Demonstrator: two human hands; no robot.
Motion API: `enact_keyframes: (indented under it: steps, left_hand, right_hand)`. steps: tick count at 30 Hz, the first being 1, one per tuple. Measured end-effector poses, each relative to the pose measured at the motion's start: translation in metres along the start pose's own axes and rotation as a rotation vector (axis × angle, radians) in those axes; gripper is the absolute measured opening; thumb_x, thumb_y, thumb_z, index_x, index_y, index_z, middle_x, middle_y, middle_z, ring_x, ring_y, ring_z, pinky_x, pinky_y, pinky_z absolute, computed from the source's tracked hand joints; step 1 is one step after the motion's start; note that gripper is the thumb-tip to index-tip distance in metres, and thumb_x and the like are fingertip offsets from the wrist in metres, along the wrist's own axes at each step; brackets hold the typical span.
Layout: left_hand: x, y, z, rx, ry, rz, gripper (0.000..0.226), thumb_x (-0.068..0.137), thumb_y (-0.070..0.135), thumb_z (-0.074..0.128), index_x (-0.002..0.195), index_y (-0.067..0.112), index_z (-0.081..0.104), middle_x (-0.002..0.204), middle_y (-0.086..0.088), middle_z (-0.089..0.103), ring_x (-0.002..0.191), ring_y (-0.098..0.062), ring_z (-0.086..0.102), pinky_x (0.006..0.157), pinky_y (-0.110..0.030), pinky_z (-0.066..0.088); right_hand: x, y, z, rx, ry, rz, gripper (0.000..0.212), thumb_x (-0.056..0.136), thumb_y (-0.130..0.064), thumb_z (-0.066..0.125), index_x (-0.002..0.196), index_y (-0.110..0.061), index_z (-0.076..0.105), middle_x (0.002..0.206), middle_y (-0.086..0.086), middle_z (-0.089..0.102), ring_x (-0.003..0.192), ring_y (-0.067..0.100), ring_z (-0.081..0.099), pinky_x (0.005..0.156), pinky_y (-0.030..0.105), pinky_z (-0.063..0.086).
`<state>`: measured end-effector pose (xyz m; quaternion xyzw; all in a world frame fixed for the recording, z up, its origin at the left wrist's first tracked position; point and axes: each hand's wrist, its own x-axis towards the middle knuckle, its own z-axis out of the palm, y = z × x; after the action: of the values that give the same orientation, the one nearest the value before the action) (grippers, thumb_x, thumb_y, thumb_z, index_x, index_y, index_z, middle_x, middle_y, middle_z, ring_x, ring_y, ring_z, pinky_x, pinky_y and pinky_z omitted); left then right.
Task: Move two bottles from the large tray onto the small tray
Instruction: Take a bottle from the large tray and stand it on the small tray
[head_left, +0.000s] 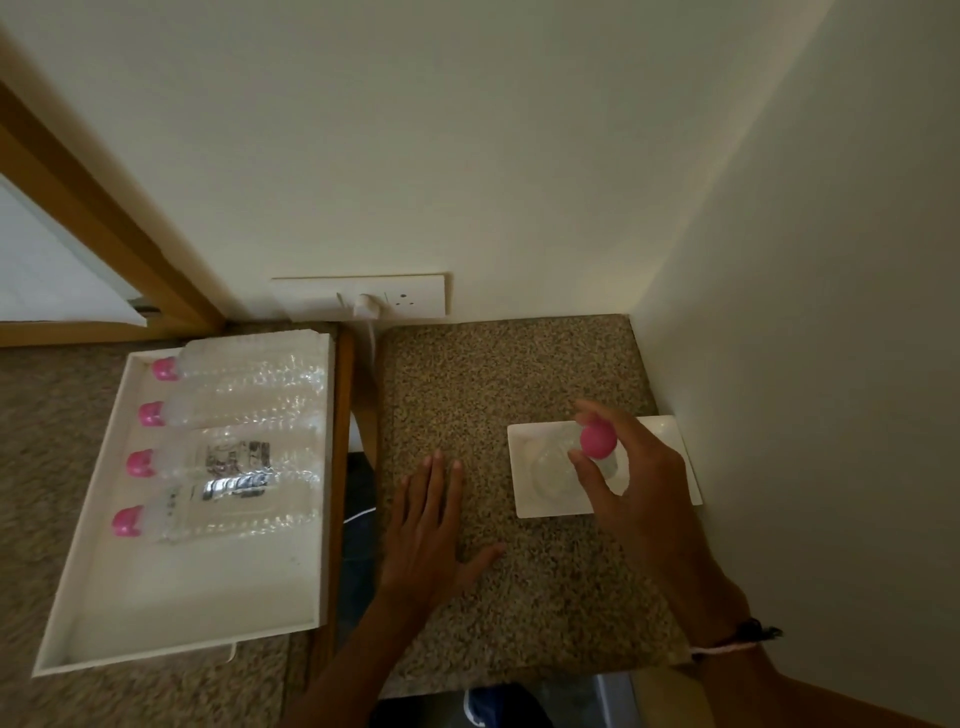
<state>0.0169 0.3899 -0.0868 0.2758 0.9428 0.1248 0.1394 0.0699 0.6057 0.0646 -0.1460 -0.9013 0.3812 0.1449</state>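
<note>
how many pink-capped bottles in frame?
5. Four lie side by side on the large tray, caps pointing left. One stands over the small tray, gripped by the right hand.

You have five clear plastic bottles with pink caps (228, 410), two white rectangular trays (171, 618), and two bare hands (426, 525).

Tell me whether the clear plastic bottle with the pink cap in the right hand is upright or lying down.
Upright: the clear plastic bottle's pink cap faces the camera, its body below over the small white tray, right hand gripping the neck.
</note>
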Motion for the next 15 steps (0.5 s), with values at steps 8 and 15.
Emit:
enact_keyframes:
  steps: [8,15]
  left_hand:
    - [-0.01,0.001,-0.06,0.028,0.179,0.082,0.114,0.08,0.09,0.032,0.158,0.007,0.022,0.167,-0.02,0.021,0.155,-0.036,0.019,0.122,-0.061,0.03]
    - [-0.041,-0.046,-0.105,0.042,0.26,0.084,0.114,0.081,0.09,0.032,0.16,0.01,0.011,0.17,-0.017,0.009,0.158,-0.031,0.006,0.125,-0.06,0.024]
  right_hand:
    - [0.003,-0.044,0.0,-0.128,0.087,-0.066,0.069,0.076,-0.05,0.073,0.134,-0.017,0.053,0.144,0.007,0.053,0.129,0.024,0.052,0.097,0.03,0.048]
    - [-0.011,-0.101,0.039,-0.158,0.092,-0.133,0.077,0.076,-0.056,0.071,0.139,-0.019,0.049,0.151,0.006,0.043,0.144,0.022,0.035,0.109,0.055,0.041]
